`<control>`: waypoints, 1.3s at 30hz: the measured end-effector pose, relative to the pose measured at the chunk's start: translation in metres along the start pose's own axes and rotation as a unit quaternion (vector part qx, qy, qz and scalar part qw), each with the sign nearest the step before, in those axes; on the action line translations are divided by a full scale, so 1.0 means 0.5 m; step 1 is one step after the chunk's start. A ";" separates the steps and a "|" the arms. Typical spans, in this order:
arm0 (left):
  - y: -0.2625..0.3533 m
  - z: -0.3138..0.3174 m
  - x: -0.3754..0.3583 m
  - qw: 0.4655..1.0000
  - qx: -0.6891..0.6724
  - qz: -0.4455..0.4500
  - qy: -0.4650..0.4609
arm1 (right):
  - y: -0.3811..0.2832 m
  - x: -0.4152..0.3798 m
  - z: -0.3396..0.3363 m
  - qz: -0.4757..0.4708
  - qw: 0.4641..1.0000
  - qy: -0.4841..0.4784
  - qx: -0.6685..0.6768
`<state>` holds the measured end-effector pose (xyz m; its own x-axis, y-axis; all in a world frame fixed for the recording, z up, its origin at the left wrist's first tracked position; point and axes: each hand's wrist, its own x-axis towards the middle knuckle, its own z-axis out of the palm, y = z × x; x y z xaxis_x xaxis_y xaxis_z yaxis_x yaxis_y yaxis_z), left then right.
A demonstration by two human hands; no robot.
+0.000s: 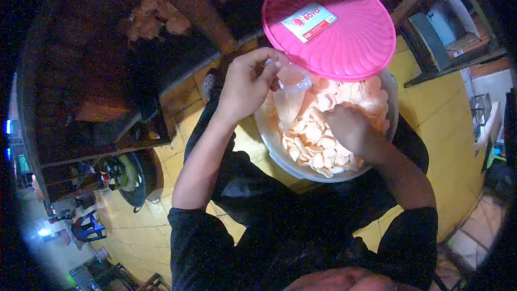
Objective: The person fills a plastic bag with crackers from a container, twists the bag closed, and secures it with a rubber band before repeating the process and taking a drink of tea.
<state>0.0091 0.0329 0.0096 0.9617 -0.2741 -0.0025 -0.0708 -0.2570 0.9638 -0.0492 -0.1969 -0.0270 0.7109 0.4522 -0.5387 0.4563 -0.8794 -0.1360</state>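
Observation:
A wide, pale tub (pixel 277 161) stands between my knees, heaped with pale orange crackers (pixel 318 140). My left hand (pixel 256 81) is over the tub's left rim, thumb and fingers pinched on the top of a clear plastic bag (pixel 295 78), which hangs down toward the crackers. Inside the tub, my right hand (pixel 347 126) reaches into the heap with its fingers curled down. Its fingertips are hidden, so what they hold does not show. Across the tub's far side rests a pink ribbed lid (pixel 344 37) with a label (pixel 311 21) on it.
Yellow tiles (pixel 431 124) cover the floor around me. On the left are dark wooden furniture (pixel 97 118) and a dark wok-like pan (pixel 137 180). A wooden frame (pixel 447 27) stands at the upper right. A small blue stool (pixel 90 227) is farther off, lower left.

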 end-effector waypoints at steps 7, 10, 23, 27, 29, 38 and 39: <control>-0.007 0.006 0.004 0.999 -0.035 0.015 -0.031 | 0.071 -0.010 -0.022 -0.142 0.941 0.271 0.144; -0.001 0.013 0.004 0.999 -0.014 0.012 -0.033 | 0.076 -0.037 -0.078 -0.135 0.870 0.360 0.309; 0.016 0.055 0.009 0.996 -0.084 -0.016 0.040 | -0.027 0.031 -0.083 -0.162 0.650 0.379 0.639; 0.032 0.062 0.002 0.955 -0.288 -0.074 0.018 | -0.016 0.034 -0.085 -0.101 0.771 0.503 0.377; 0.047 0.065 -0.003 0.952 -0.287 -0.108 -0.005 | -0.014 0.021 -0.096 -0.084 0.830 0.447 0.322; 0.028 0.053 -0.003 0.996 -0.088 -0.007 0.009 | 0.035 0.007 -0.123 -0.095 0.846 0.425 0.308; 0.027 0.052 -0.001 0.999 -0.038 -0.013 0.025 | 0.037 0.007 -0.123 -0.097 0.846 0.426 0.306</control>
<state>0.0007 0.0055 0.0159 0.9749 -0.2218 -0.0170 -0.0265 -0.1918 0.9811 -0.0056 -0.2024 0.0198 0.9010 0.3109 0.3027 0.4317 -0.5716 -0.6978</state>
